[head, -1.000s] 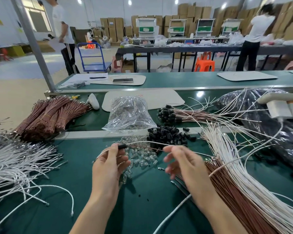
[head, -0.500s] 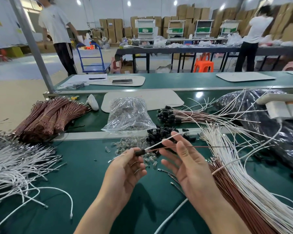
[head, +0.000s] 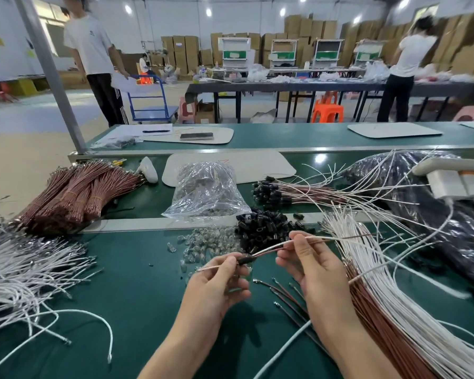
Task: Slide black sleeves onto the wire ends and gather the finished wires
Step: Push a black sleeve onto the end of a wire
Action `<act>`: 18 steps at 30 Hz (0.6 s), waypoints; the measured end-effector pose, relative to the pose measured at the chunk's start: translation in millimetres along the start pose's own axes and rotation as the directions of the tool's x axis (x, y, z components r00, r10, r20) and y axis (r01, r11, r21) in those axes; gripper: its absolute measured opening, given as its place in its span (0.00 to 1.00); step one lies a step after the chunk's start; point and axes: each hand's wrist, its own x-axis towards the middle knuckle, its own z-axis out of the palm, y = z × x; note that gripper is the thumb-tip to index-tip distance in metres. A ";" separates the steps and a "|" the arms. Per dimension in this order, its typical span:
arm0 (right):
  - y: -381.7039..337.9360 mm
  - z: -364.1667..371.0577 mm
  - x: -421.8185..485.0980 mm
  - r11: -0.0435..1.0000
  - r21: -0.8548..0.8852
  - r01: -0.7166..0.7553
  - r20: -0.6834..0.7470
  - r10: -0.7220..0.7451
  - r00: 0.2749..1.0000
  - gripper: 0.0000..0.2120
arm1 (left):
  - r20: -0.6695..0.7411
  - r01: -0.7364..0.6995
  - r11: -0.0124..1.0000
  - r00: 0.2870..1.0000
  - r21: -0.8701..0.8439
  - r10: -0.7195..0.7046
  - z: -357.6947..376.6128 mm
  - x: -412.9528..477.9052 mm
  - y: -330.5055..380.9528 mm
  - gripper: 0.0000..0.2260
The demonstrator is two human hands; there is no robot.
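Head view: left hand (head: 216, 280) pinches a black sleeve (head: 245, 260) threaded on a white and brown wire pair (head: 274, 248) above the table (head: 137, 296); right hand (head: 312, 266) pinches the same wires nearby. Slack in either pinch could let the sleeve slip off or one wire withdraw.

Sleeve pile (head: 263, 228) is sitting mid-worktop (head: 137, 296), bag (head: 205, 190) lying just behind it, finished wires (head: 285, 191) lying behind-right, loose wires (head: 25, 269) sprawling far left.

The green desk (head: 137, 291) carries white wires (head: 25, 269), brown bundles (head: 74, 192), a clear bag (head: 205, 190), loose black sleeves (head: 263, 228), clear bits (head: 203, 244) and sleeved wires (head: 285, 191).
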 end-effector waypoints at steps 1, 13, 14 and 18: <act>3.8 -1.3 2.0 0.999 0.025 -0.045 -0.006 0.046 0.999 0.11 | -0.006 -0.024 1.000 1.000 0.020 0.024 -0.2 -0.2 -0.6 0.10; 18.2 6.5 -1.9 0.978 -0.025 -0.207 0.102 0.208 0.973 0.10 | 0.040 -0.076 0.994 0.997 0.085 0.073 -5.5 3.3 -8.6 0.09; 18.2 6.3 -1.8 0.981 -0.034 -0.189 0.092 0.192 0.977 0.10 | 0.018 -0.080 0.994 0.997 0.070 0.079 -6.7 4.5 -9.1 0.09; 12.9 -1.4 4.0 0.995 -0.006 -0.102 -0.004 0.102 0.995 0.09 | -0.043 -0.131 0.988 0.990 0.079 0.135 -14.0 9.2 -6.8 0.16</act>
